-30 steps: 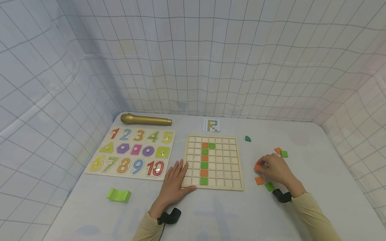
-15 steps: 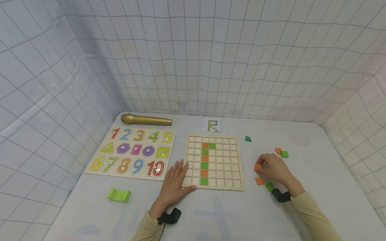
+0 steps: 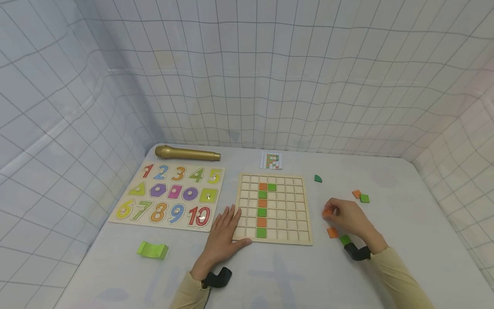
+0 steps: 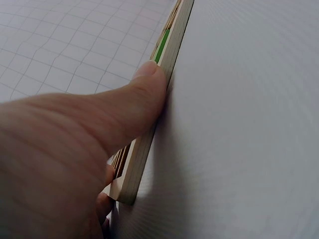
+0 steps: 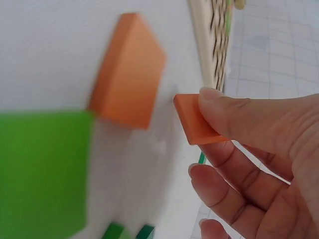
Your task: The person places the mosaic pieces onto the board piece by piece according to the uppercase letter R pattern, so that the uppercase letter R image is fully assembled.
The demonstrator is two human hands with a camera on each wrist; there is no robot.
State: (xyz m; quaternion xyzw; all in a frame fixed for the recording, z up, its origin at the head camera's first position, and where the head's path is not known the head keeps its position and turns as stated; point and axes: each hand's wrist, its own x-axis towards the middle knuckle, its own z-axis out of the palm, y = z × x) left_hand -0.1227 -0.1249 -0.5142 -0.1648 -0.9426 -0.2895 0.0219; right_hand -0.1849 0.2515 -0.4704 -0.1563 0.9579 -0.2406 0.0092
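A wooden grid board (image 3: 293, 205) lies on the table, with a column of orange and green square tiles (image 3: 262, 212) set in its cells and a green tile beside the top one. My left hand (image 3: 221, 239) rests at the board's near left corner with fingers extended; in the left wrist view its thumb (image 4: 144, 89) presses the front edge. To the right of the board, my right hand (image 3: 350, 216) pinches an orange square tile (image 5: 192, 119) between thumb and fingers. Another orange tile (image 3: 332, 232) and a green tile (image 3: 344, 240) lie just nearer me.
A number puzzle board (image 3: 166, 197), a gold toy microphone (image 3: 188, 153) and a light green curved block (image 3: 152, 250) are on the left. A pattern card (image 3: 271, 160) lies behind the grid. Farther right are a dark green quarter-round piece (image 3: 318, 178), an orange tile (image 3: 356, 194) and a green tile (image 3: 364, 198).
The right hand has shifted slightly left with the orange tile between its fingers. My left hand keeps its place on the board.
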